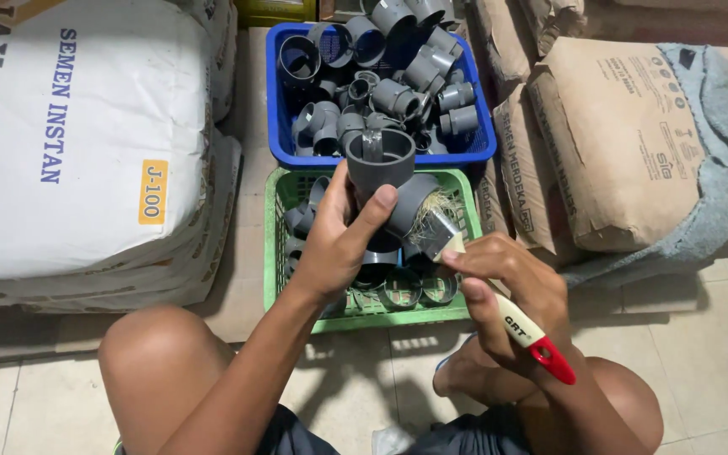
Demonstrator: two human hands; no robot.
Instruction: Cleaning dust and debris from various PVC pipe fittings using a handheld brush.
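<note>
My left hand point(339, 244) grips a grey plastic tee pipe fitting point(388, 173) and holds it up over the green basket point(273, 253). My right hand point(507, 282) holds a paintbrush point(499, 307) with a cream handle and a red tip. Its pale bristles press against the lower right side of the fitting. The green basket below holds several more grey fittings, partly hidden by my hands. Behind it, a blue basket point(275, 109) is heaped with grey pipe fittings of different sizes.
A stack of white sacks point(86, 143) lies on the left. Brown paper sacks point(625, 143) lean on the right, one draped with a grey cloth point(726, 126). My bare knees point(162, 354) frame a pale tiled floor point(701, 354).
</note>
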